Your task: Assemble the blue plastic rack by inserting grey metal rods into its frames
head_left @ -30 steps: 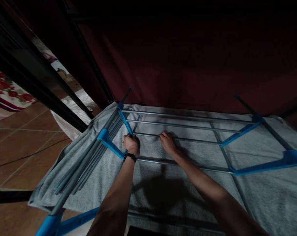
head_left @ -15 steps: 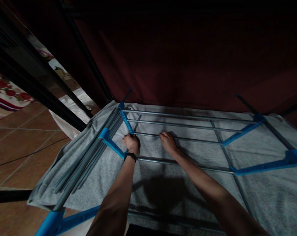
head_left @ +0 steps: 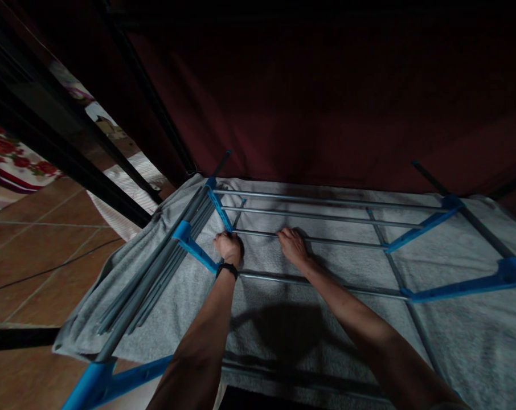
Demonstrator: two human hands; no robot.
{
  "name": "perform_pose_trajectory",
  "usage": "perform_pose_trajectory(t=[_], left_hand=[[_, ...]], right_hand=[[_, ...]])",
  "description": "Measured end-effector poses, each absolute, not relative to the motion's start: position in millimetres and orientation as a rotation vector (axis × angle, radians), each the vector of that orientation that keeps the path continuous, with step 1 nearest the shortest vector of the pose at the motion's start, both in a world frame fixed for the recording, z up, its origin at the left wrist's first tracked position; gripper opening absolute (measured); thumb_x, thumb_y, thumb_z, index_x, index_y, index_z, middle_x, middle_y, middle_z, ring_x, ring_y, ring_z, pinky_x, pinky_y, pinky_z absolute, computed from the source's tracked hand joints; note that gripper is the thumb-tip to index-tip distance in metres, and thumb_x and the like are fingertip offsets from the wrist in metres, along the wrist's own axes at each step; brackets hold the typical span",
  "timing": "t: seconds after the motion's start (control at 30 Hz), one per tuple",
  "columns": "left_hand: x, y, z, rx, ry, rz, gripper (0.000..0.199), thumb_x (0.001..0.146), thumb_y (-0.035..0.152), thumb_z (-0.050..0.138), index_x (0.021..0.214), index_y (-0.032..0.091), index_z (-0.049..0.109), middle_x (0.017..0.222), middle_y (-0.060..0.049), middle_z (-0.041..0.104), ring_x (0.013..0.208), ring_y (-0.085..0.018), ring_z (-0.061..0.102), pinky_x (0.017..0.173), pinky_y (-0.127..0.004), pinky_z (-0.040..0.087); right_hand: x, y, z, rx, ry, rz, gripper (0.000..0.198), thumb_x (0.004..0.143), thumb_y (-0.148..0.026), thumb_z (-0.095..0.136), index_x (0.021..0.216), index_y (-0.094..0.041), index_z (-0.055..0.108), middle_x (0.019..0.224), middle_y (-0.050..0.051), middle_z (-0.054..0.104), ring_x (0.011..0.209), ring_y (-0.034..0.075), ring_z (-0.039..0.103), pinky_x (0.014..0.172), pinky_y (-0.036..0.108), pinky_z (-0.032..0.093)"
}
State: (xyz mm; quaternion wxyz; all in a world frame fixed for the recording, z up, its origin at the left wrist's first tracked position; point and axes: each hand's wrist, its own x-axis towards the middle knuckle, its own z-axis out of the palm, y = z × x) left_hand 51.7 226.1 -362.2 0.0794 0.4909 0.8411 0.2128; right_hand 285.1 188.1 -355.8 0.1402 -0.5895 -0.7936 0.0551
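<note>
A rack frame of grey metal tubes joined by blue plastic brackets (head_left: pixel 198 251) lies on a grey cloth. My left hand (head_left: pixel 228 249), with a black band at the wrist, is closed at the lower end of the upper left bracket, where a crossbar meets it. My right hand (head_left: pixel 292 246) has its fingers curled over that same crossbar (head_left: pixel 341 242), a little to the right. Another crossbar (head_left: pixel 275 278) passes below both hands. Right-hand brackets (head_left: pixel 405 232) carry the far ends of the bars.
Several loose grey tubes (head_left: pixel 166 273) lie bundled at the left on the grey cloth (head_left: pixel 326 324). Behind stands a dark red curtain (head_left: pixel 309 125). Black metal posts (head_left: pixel 108 165) rise at the left above a brown tiled floor (head_left: pixel 40 256), where a thin cable runs.
Both hands keep their places on the frame, with almost no movement. The view has shifted very slightly.
</note>
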Motion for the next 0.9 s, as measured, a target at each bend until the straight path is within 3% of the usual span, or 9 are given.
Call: perform_pose_trajectory(t=[0.9], left_hand=[[57.1, 225.2, -358.1, 1.518, 2.532, 0.555, 0.023, 0.092, 0.03, 0.048, 0.098, 0.015, 0.065, 0.104, -0.014, 0.063, 0.107, -0.029, 0.053, 0.093, -0.037, 0.041]], right_hand=[[286.9, 191.5, -349.1, -1.664, -2.386, 0.126, 0.024, 0.101, -0.025, 0.042, 0.11, -0.021, 0.064, 0.113, 0.008, 0.063, 0.109, 0.021, 0.054, 0.095, 0.033, 0.039]])
